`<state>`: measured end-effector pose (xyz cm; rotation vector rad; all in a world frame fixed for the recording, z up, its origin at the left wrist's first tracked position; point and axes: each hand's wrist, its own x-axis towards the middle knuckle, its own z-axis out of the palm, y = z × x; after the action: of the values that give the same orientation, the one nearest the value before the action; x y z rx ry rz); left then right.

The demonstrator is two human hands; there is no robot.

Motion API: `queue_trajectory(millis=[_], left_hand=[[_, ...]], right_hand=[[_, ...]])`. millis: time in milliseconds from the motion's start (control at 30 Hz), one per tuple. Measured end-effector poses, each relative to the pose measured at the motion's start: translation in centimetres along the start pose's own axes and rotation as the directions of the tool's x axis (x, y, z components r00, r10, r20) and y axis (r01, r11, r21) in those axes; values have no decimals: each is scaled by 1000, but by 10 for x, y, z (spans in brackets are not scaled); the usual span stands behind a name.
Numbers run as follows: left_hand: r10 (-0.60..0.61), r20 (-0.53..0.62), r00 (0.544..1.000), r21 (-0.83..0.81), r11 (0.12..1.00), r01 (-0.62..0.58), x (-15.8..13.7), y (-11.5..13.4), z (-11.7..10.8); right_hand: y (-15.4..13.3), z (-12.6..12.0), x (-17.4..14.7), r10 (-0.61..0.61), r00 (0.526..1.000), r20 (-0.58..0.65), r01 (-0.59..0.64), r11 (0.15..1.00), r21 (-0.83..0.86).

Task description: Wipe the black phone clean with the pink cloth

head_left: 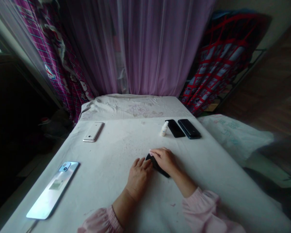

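Note:
A black smartphone lies at a slant on the white-covered table in front of me. My left hand rests flat at its left side, fingers stretched out and the fingertips at the phone's edge. Over the phone's far end bends my right hand, fingers closed on a small pale pink-white cloth or wipe that is mostly hidden. Beyond my hands stands a small white spray bottle, upright. Right of it lie a black phone and a stack of dark phones.
A white-and-gold phone lies at the left, and a larger shiny light-blue phone nearer me, close to the table's left edge. Purple curtains hang behind the table. A white plastic bag is beside the right edge.

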<state>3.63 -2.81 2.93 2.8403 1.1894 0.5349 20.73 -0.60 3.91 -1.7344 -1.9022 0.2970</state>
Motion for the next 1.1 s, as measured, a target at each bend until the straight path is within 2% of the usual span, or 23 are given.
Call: queue_trajectory(millis=[233, 433, 600, 767, 900, 1100], left_hand=[[50, -23, 998, 3, 999, -50, 5, 1, 5], [88, 46, 995, 37, 995, -90, 11, 6, -1], [145, 153, 977, 59, 986, -156, 32, 9, -9], [332, 201, 921, -80, 943, -323, 58, -17, -5], [275, 225, 935, -160, 957, -243, 63, -30, -2], [86, 113, 990, -144, 987, -69, 42, -25, -3]], right_hand=[[18, -14, -43, -2, 997, -72, -3, 998, -69], [31, -21, -80, 1, 995, -103, -9, 997, -77], [39, -23, -81, 19, 991, -131, -26, 998, -57], [39, -19, -64, 3, 990, -140, -14, 997, -81], [34, -17, -50, 21, 993, -118, -32, 995, -93], [28, -15, -35, 19, 996, -85, -27, 995, -94]])
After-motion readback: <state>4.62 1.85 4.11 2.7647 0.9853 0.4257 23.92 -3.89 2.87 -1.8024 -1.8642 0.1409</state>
